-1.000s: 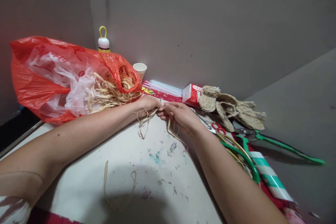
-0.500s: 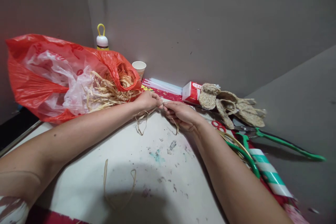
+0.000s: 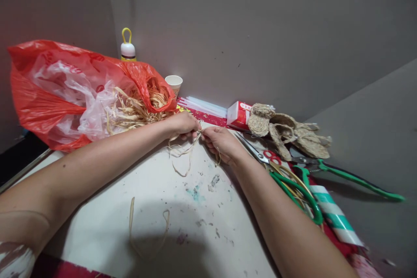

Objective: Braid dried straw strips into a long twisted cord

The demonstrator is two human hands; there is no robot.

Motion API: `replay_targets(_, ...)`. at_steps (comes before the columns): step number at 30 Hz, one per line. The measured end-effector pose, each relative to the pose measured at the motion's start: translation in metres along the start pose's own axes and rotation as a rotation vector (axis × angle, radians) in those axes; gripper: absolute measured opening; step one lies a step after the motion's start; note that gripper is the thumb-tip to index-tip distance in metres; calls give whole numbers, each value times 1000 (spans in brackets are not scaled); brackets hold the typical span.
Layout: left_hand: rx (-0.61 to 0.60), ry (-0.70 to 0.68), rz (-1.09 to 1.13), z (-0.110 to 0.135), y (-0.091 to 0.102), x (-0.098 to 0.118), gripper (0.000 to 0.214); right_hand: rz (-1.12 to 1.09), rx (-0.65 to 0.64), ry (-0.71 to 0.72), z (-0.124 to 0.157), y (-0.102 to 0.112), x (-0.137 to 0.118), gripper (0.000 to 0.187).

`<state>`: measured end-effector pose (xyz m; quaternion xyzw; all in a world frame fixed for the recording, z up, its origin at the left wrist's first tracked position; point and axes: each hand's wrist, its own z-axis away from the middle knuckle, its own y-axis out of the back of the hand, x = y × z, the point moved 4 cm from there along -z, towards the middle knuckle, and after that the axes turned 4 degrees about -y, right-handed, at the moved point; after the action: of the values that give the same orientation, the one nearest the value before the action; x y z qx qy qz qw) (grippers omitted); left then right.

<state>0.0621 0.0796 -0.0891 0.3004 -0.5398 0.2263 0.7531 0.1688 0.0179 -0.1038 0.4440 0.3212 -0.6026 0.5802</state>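
My left hand [image 3: 184, 124] and my right hand [image 3: 221, 140] meet fingertip to fingertip above the far part of the white table [image 3: 182, 191]. Both are closed in a pinch on thin, pale raffia strands [image 3: 183, 153], whose loops and loose ends hang below the fingers. Exactly how the strands cross between the fingertips is too small to make out. Left of my left hand, a heap of dry raffia [image 3: 137, 110] spills from a red plastic bag [image 3: 42, 91]. A single raffia strand [image 3: 131, 217] lies on the table nearer to me.
Beyond my hands stand a paper cup [image 3: 173, 81], a yellow-and-white bottle [image 3: 128, 50], translucent sticks [image 3: 203, 106] and a red-and-white box [image 3: 237, 115]. To the right lie woven straw pieces [image 3: 283, 126], green-handled scissors [image 3: 312, 202], green-handled cutters [image 3: 358, 178] and a striped roll [image 3: 335, 215].
The raffia loops below my hands have shifted and spread, hanging nearer the middle. My right forearm has moved slightly left, uncovering more of the scissors.
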Motion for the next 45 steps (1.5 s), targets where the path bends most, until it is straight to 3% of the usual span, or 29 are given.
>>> replay_targets(3, -73, 38, 83, 5, -8, 2, 18, -39, -18, 0, 0, 0, 2, 22)
replay_targets(7, -45, 59, 101, 15, -21, 1, 16, -118, -73, -12, -1, -2, 4, 28)
replay_targets(13, 53, -70, -90, 17, -30, -6, 31, -232, -86, -4, 0, -3, 3, 25)
replay_targets(23, 203, -221, -444, 23, -28, 1, 16, -277, -99, 37, -4, -5, 9, 31)
replay_targets(27, 22, -96, -462, 37, -29, 13, 14, -290, -130, 24, -1, -2, 7, 31)
replay_targets(31, -211, -68, -604, 65, -15, 53, 13, -291, -147, 13, 1, 2, 5, 27)
replay_targets(32, -178, -123, -631, 69, -8, 67, 17, -289, -149, 13, 1, 2, 5, 24)
replay_targets(35, 177, -347, -607, 70, 15, 96, 21, -285, -168, 19, 0, 2, 6, 17)
replay_targets(38, 231, -314, -556, 47, 17, 79, 21, -284, -194, 33, -1, 1, 5, 18)
replay_targets(41, 32, -17, -254, 18, 1, 33, 19, -284, -213, 41, -1, 2, 5, 20)
replay_targets(43, -68, 38, -133, 7, -10, 13, 22, -285, -226, 34, -2, 4, 5, 21)
replay_targets(45, -94, 30, -26, 4, -15, 3, 24, -281, -232, 18, -2, 7, 6, 20)
